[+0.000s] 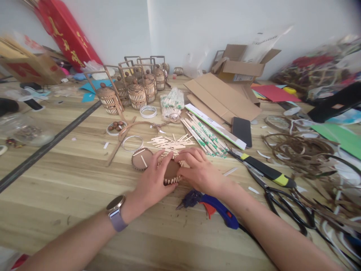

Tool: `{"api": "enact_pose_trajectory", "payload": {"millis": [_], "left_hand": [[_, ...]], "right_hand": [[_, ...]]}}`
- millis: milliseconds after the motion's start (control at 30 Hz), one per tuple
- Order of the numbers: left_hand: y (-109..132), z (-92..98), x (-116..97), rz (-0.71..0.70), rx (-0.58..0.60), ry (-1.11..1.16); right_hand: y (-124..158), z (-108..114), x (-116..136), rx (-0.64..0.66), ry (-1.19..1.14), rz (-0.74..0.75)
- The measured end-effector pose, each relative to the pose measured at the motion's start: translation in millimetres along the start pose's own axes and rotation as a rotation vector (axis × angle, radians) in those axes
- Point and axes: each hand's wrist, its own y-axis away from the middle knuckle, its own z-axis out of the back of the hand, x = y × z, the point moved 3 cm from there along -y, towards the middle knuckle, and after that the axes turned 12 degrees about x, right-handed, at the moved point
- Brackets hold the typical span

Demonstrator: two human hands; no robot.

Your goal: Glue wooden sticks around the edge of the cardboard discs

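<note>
In front of me a round brown disc (171,171) rests on the table, short pale sticks standing along its rim. My left hand (153,175) curves round its left side, thumb at the near edge and fingers at the far edge, steadying it. At the right edge, my right hand (197,167) has its fingers pinched together; whether a small stick is between them is hidden. Left of these lies a second round piece (138,161) with two sticks inside. Cut wooden sticks (169,142) are heaped just behind my hands. A blue glue gun (218,210) lies below my right wrist.
Lidded woven baskets (137,94) with tall handles stand at the back left. Paper-wrapped chopsticks (203,133), a phone (241,131), a utility knife (267,170) and black scissors (284,207) lie to the right. Coiled strips (296,143) clutter the far right.
</note>
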Motion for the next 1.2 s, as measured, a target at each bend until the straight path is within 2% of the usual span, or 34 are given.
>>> {"api": "enact_pose_trajectory", "payload": {"millis": [300,467,600,667,833,933,1000,1200], "left_hand": [[1.0,-0.6,2.1,0.007,0.022,0.016],[0.9,2.5,5.2,-0.005,0.036,0.040],[2.4,5.6,4.2,0.021,0.015,0.030],[2.9,5.9,2.3,0.049,-0.005,0.016],[2.3,2.5,-1.7,0.093,-0.026,0.005],[2.2,1.4,-2.3,0.093,-0.040,-0.021],[2.3,1.3,-2.2,0.089,-0.046,-0.032],[2.8,0.7,-0.7,0.073,-0.046,-0.049]], "right_hand": [[-0.3,1.3,0.6,0.005,0.002,0.001],[2.6,19.6,0.1,-0.007,-0.067,0.006],[18.7,38.4,-4.5,-0.047,-0.166,-0.125],[31.0,42.1,-3.7,0.035,-0.179,-0.220],[65.3,33.2,4.4,0.473,-0.223,-0.522],[79.4,24.4,8.9,0.657,-0.291,-0.666],[83.1,20.0,11.0,0.691,-0.350,-0.697],[85.8,20.2,11.5,0.648,-0.513,-0.684]]}}
